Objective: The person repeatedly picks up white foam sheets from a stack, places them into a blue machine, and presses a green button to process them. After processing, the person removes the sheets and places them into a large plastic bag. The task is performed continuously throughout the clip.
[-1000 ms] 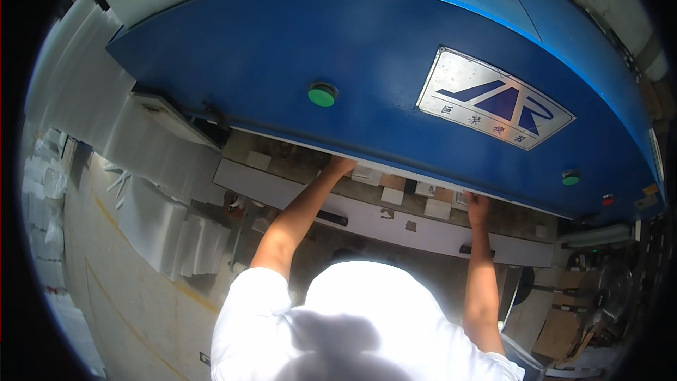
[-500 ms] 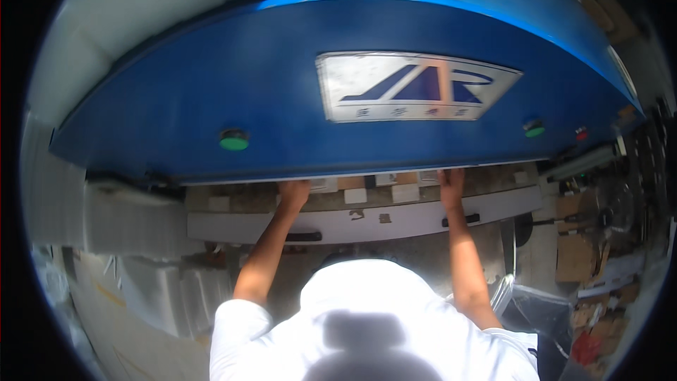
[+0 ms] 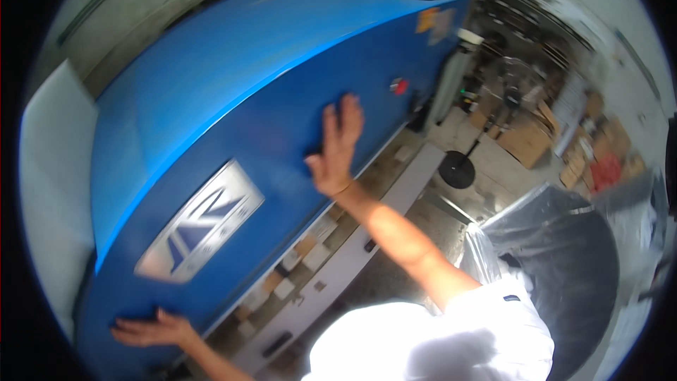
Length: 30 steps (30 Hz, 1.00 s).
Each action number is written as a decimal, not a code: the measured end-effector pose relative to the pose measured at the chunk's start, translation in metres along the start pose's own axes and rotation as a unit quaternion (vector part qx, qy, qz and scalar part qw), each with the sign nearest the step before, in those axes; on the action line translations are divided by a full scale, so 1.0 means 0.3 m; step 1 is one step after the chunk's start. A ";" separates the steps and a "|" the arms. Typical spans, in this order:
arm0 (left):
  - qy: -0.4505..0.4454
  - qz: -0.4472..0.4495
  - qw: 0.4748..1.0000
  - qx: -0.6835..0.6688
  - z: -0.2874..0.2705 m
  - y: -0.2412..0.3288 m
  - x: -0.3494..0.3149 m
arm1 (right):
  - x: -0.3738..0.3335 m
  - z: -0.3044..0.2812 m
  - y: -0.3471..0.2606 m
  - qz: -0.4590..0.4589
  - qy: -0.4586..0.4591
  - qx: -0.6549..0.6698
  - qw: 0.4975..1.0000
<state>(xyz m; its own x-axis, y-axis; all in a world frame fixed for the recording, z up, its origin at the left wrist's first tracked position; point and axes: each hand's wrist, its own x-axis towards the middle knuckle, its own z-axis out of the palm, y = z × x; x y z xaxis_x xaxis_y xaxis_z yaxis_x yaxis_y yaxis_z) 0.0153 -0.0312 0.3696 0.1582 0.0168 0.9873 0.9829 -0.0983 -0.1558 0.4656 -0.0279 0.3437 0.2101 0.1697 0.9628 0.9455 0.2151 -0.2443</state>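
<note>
blue machine cover (image 3: 233, 106) | under flat fingers (image 3: 337, 118) | both hands pressing

The single head-worn fisheye view looks down, tilted, from close above the big blue metal machine cover (image 3: 233, 113).

You wear a white short-sleeved top, and its right sleeve (image 3: 504, 310) ends just above the elbow, nearest the bin lined with dark plastic (image 3: 564, 254). A small dark tag sits on that sleeve. Both forearms are bare, and your left hand (image 3: 151, 329) and right hand (image 3: 337, 147) carry no gloves, rings or watch.
</note>
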 end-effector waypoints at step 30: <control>-0.439 0.007 0.694 -0.571 -0.619 1.224 0.084 | 0.339 -1.548 -0.046 0.007 0.025 0.609 0.793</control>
<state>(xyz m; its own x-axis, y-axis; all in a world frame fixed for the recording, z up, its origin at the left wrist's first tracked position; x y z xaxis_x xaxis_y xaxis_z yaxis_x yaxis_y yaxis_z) 0.3628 -0.2516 0.3431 0.6566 0.5571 0.5085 0.3433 -0.8210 0.4561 0.5893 -0.4603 0.4985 0.2574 0.1493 0.9547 0.0073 0.9877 -0.1564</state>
